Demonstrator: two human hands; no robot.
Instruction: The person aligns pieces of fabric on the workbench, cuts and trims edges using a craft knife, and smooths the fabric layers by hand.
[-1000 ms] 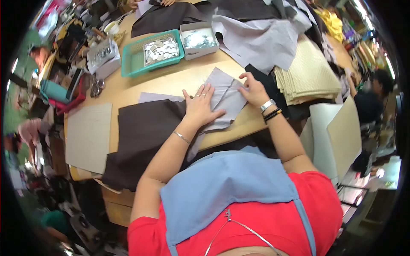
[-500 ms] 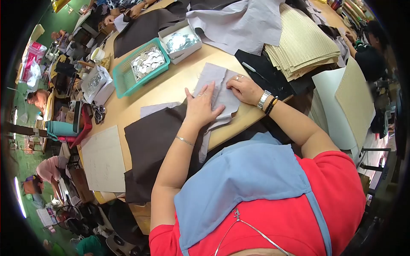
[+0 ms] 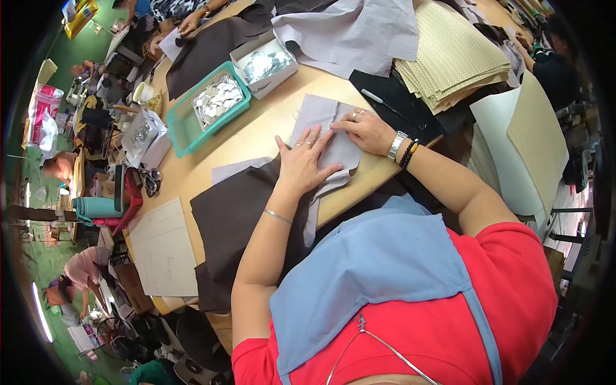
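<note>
A light grey fabric piece (image 3: 343,151) lies on the table under both hands, with a fold or seam running along its middle. My left hand (image 3: 303,159) rests flat on it, fingers spread, thumb pointing right. My right hand (image 3: 369,133) is curled at the fabric's fold, its index finger and thumb at the edge close to my left fingertips. Below my left forearm a dark brown sheet (image 3: 240,212) overlaps the table edge. Just beyond my right hand, a white pen (image 3: 372,96) lies on black material (image 3: 385,106).
Further back stand a teal basket (image 3: 176,131) of white pieces and a white box (image 3: 262,90) of shiny pieces. Quilted gold sheets (image 3: 455,54) are stacked at right. Scissors (image 3: 152,183) and a pale board (image 3: 163,247) lie left. Another person's hand (image 3: 190,24) is at the far side.
My right hand has shifted left along the fold, its index finger now reaching near my left fingertips. My left hand stays flat on the fabric. The view has tilted slightly.
</note>
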